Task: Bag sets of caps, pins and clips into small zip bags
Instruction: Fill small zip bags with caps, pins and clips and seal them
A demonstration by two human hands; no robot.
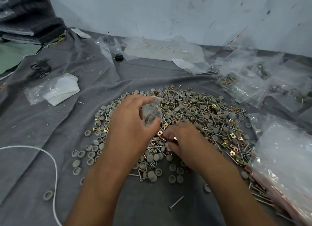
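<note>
Matt grey plastic caps [177,109], shiny metal pins [176,203] and brassy clips [232,152] lie on wrinkled grey cloth [50,124].

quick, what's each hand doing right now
Left hand: holds a small zip bag over the pile.
Right hand: fingers curled, pinching metal clips from the pile.

light: even, soft | shadows: faint | edges: wide-angle bending, slightly blurred

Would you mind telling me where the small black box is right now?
In the head view, the black box sits far back on the grey cloth, left of centre, between a crumpled clear bag and the sheet marked 50.
</note>
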